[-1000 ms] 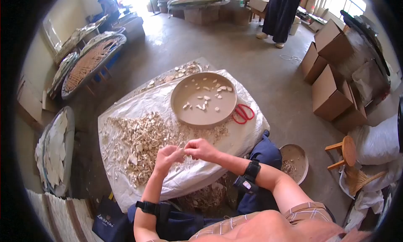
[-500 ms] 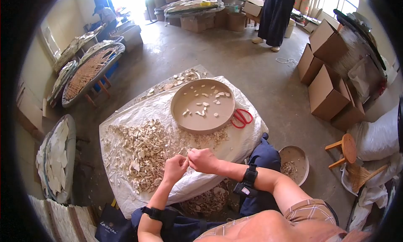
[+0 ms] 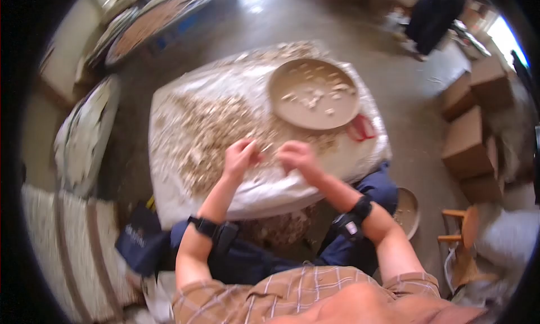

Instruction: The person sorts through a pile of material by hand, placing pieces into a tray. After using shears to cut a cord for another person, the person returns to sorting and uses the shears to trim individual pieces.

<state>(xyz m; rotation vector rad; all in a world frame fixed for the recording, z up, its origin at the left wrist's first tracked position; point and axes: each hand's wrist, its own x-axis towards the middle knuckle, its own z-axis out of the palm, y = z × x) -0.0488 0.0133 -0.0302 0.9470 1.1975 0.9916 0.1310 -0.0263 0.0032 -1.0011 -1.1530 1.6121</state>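
Note:
My left hand (image 3: 243, 157) is over the front edge of a heap of pale chips (image 3: 222, 127), thumb and fingers pinched on a small pale piece whose outline is blurred. A short gap to the right, my right hand (image 3: 298, 158) is curled above the white cloth (image 3: 270, 192); motion blur hides what its fingers hold, if anything. Beyond it stands a round shallow tray (image 3: 292, 119) with several pale pieces (image 3: 312, 99) inside. Red-handled scissors (image 3: 361, 128) lie against the tray's right side.
Cardboard boxes (image 3: 466, 141) and a wooden stool (image 3: 470, 225) are at the right. A round bin (image 3: 413, 211) sits on the floor by my right leg. Racks of flat pale sheets (image 3: 84, 136) line the left. A person in dark trousers (image 3: 433, 20) stands at the back right.
The view has tilted down and shifted, with more blur. My hands, together before, are now apart.

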